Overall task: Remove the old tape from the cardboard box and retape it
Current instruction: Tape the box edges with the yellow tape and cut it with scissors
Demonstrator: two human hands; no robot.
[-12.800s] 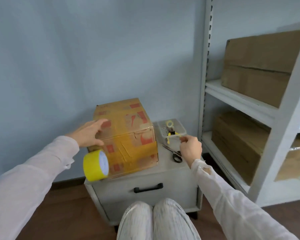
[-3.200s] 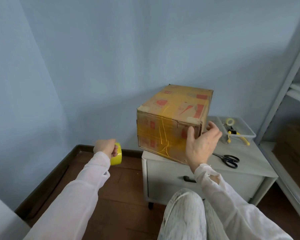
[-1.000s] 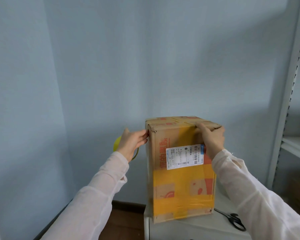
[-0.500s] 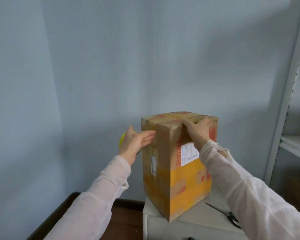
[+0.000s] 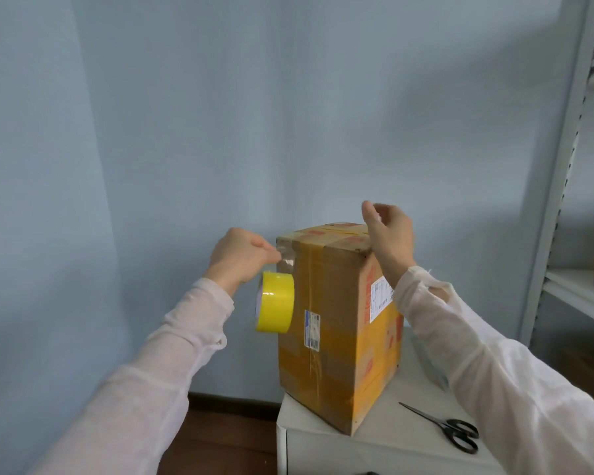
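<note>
Cardboard box [image 5: 336, 303] is standing on end on the worktop [image 5: 391, 438], putting its taped corner within reach: left fingers [image 5: 271, 257] are pinching the old tape [image 5: 286, 261] there, right fingers [image 5: 378, 217] hovering loosely curled, empty.

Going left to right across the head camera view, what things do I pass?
Left hand holding the yellow tape roll under it → cardboard box → scissors → shelving unit. The right hand overlaps the box, so it is left out.
</note>
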